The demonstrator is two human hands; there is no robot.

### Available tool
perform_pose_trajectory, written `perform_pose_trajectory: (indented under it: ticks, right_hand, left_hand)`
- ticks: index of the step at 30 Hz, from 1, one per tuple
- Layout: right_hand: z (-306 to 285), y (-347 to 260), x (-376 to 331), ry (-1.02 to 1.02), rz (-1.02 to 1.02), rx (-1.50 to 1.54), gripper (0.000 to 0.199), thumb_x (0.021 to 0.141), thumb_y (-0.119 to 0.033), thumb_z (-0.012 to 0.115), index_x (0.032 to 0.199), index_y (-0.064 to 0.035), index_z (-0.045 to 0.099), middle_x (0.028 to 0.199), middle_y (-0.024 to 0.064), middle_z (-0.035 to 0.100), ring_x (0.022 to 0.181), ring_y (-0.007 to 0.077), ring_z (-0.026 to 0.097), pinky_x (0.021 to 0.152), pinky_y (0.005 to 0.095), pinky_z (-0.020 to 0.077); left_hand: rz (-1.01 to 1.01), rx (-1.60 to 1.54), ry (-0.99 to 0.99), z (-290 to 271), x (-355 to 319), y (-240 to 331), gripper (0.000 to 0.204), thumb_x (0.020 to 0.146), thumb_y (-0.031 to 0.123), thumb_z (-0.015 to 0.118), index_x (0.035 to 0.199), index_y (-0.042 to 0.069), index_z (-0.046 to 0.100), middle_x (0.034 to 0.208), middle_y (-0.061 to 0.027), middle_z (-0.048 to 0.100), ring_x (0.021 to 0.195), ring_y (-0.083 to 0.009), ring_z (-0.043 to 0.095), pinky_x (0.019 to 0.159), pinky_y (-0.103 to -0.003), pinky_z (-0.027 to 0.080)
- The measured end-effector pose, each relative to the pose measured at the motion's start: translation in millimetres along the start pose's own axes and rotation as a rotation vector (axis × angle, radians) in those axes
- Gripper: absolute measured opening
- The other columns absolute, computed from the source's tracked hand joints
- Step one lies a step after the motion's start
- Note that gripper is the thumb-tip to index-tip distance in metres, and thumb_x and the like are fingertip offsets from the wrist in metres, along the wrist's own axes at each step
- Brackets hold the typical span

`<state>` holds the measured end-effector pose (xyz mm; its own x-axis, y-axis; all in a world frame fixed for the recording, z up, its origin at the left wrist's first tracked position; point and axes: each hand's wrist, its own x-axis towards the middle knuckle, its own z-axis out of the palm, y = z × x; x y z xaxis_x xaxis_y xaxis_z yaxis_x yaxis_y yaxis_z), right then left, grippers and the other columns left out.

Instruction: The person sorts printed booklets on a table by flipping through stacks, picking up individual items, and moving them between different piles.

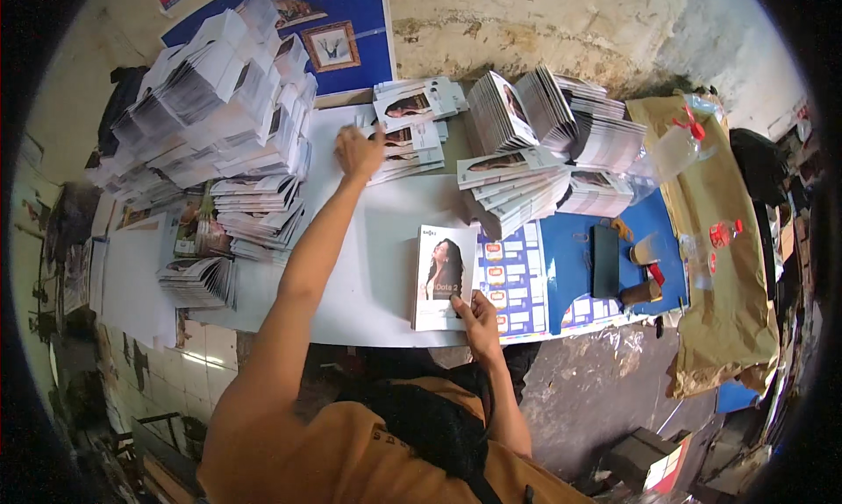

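Observation:
My left hand (360,153) is stretched out across the white tabletop to the left edge of a spread of booklets (412,157). Its fingers are a little curled and apart, with nothing visible between them; whether the thumb side touches a booklet is hard to see. Near the table's front edge, my right hand (481,327) grips the lower right corner of a squared stack of booklets (438,271), thumb on top. The top cover shows a long-haired person against a pale background. The fingers under the stack are hidden.
A tall heap of folded printed sheets (210,100) rises at the left, with fanned booklets (259,206) before it. More booklet bundles (535,109) stand back right. A dark phone (604,260), a cup (645,251) and brown paper (715,285) lie at the right.

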<state>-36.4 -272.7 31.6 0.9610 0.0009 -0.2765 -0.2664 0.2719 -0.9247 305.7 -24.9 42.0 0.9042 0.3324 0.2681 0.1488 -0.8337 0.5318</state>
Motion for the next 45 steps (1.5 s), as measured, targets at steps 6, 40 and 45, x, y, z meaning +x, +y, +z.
perform_pose_trajectory:
  ticks: [6,40,45]
  right_hand:
    - [-14.7,7.9,3.0,0.058,0.026,0.047,0.014,0.095,-0.015,0.067,0.100,-0.0025,0.062,0.081,-0.0039,0.061,0.071,0.0026,0.050,0.062,0.0214,0.0392]
    - [0.4,-4.8,-4.6,0.029,0.022,0.024,0.020,0.095,-0.017,0.066,0.106,-0.0006,0.062,0.090,0.0019,0.068,0.079,0.0069,0.059,0.071,0.0253,0.0468]
    - [0.1,3.9,-1.9,0.023,-0.002,-0.003,0.024,0.094,-0.017,0.066,0.112,-0.0006,0.063,0.094,0.0029,0.069,0.085,0.0095,0.060,0.078,0.0267,0.0464]
  left_hand:
    - [-0.407,-0.111,-0.250,31.3,61.9,-10.7,0.071,0.098,0.061,0.029,0.136,0.007,0.056,0.143,-0.0285,0.043,0.136,-0.0499,0.032,0.112,-0.062,0.023]
    - [0.720,0.379,-0.098,4.2,49.4,64.3,0.063,0.071,0.032,0.080,0.123,0.005,0.055,0.124,-0.0131,0.053,0.120,-0.0303,0.049,0.098,-0.052,0.038]
    - [0.691,0.131,-0.390,-1.3,45.5,71.6,0.069,0.067,0.029,0.079,0.126,0.004,0.055,0.132,-0.0187,0.049,0.127,-0.0343,0.045,0.100,-0.057,0.040]
